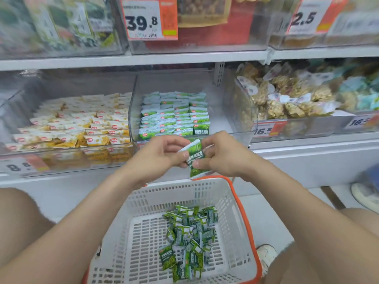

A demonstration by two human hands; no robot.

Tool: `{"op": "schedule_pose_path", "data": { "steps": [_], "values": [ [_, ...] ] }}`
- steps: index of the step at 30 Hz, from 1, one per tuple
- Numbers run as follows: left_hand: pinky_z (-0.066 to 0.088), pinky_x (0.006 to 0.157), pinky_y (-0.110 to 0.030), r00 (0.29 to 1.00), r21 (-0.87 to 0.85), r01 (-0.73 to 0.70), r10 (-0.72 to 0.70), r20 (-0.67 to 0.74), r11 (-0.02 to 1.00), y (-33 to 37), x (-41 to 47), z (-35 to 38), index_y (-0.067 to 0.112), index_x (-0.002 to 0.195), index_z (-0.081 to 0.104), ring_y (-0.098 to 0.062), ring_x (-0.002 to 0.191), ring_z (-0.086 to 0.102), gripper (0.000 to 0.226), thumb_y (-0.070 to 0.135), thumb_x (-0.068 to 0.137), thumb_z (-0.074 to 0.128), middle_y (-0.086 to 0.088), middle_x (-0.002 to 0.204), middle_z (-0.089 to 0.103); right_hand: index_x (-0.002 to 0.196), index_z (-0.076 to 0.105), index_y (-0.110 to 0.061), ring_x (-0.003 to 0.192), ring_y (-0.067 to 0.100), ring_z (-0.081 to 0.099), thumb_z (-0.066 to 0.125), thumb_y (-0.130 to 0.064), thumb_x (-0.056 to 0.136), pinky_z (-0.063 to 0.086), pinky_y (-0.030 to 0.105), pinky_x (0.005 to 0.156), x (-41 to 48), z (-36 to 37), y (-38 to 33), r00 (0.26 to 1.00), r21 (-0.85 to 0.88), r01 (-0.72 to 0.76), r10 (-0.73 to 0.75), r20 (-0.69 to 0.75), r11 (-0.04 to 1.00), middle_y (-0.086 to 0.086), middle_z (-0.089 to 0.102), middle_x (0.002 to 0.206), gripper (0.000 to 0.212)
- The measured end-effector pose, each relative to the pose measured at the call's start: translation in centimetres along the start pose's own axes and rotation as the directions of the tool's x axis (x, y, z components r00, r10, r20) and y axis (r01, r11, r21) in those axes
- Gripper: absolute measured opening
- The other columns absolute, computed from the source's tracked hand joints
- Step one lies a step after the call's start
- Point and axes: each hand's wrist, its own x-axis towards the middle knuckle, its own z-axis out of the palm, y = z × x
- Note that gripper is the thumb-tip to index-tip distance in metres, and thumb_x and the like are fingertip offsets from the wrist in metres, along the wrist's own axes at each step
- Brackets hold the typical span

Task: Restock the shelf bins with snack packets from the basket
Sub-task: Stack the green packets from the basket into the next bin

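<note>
My left hand [160, 154] and my right hand [221, 154] together hold a small stack of green snack packets [194, 158] just in front of the middle clear shelf bin [229, 119]. Both hands pinch the stack from its sides. Inside that bin, green packets [174, 113] stand in neat rows on its left side, with bare floor on its right. Below my arms sits a white plastic basket [231, 212] with an orange rim, and a loose pile of green packets [188, 240] lies on its bottom.
The bin on the left holds yellow-and-white packets [82, 124]. The bin on the right holds brown clustered snacks [287, 97]. Price tags hang on the upper shelf [149, 19]. My knees flank the basket, and a shoe [266, 255] shows at its right.
</note>
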Motion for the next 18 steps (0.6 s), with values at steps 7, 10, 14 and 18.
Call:
{"op": "schedule_pose_path", "data": {
  "steps": [7, 10, 14, 18],
  "values": [
    [0.059, 0.075, -0.021, 0.999, 0.073, -0.035, 0.034, 0.011, 0.997, 1.9, 0.6, -1.0, 0.012, 0.11, 0.071, -0.014, 0.078, 0.075, 0.021, -0.003, 0.102, 0.059, -0.005, 0.089, 0.08, 0.115, 0.06, -0.019, 0.092, 0.027, 0.076, 0.074, -0.007, 0.092, 0.062, 0.048, 0.083, -0.3, -0.6, -1.0, 1.0, 0.252, 0.014, -0.019, 0.019, 0.968, 0.008, 0.079, 0.096, 0.03],
    [0.064, 0.076, -0.033, 0.99, 0.15, -0.068, 0.086, -0.113, 0.986, 2.2, 1.6, -1.4, 0.013, 0.108, 0.072, -0.021, 0.077, 0.077, 0.012, 0.006, 0.099, 0.067, -0.006, 0.089, 0.078, 0.114, 0.065, -0.018, 0.082, 0.028, 0.073, 0.074, -0.013, 0.092, 0.058, 0.043, 0.075, 0.8, -1.2, -1.1, 0.998, 0.259, 0.037, -0.025, -0.051, 0.965, 0.013, 0.077, 0.097, 0.023],
    [0.053, 0.078, -0.025, 0.907, 0.668, -0.196, 0.391, -0.154, 0.718, 1.7, 3.0, -2.4, 0.024, 0.112, 0.069, -0.001, 0.083, 0.066, 0.013, 0.027, 0.1, 0.064, 0.014, 0.097, 0.07, 0.102, 0.067, -0.018, 0.077, 0.021, 0.067, 0.075, -0.017, 0.09, 0.05, 0.035, 0.073, 3.3, -3.2, -1.4, 0.965, 0.235, 0.127, -0.065, -0.255, 0.964, 0.02, 0.075, 0.094, 0.015],
    [0.045, 0.102, -0.041, 0.91, 0.828, -0.223, 0.414, -0.012, 0.514, -0.3, 4.1, -3.3, 0.025, 0.12, 0.064, -0.017, 0.115, 0.056, 0.027, 0.041, 0.104, 0.049, 0.007, 0.12, 0.063, 0.106, 0.066, -0.025, 0.083, 0.025, 0.071, 0.073, -0.021, 0.089, 0.055, 0.034, 0.079, 6.3, -5.0, -0.7, 0.904, -0.095, 0.102, -0.133, -0.406, 0.99, 0.006, 0.076, 0.079, 0.019]
  ]
}}
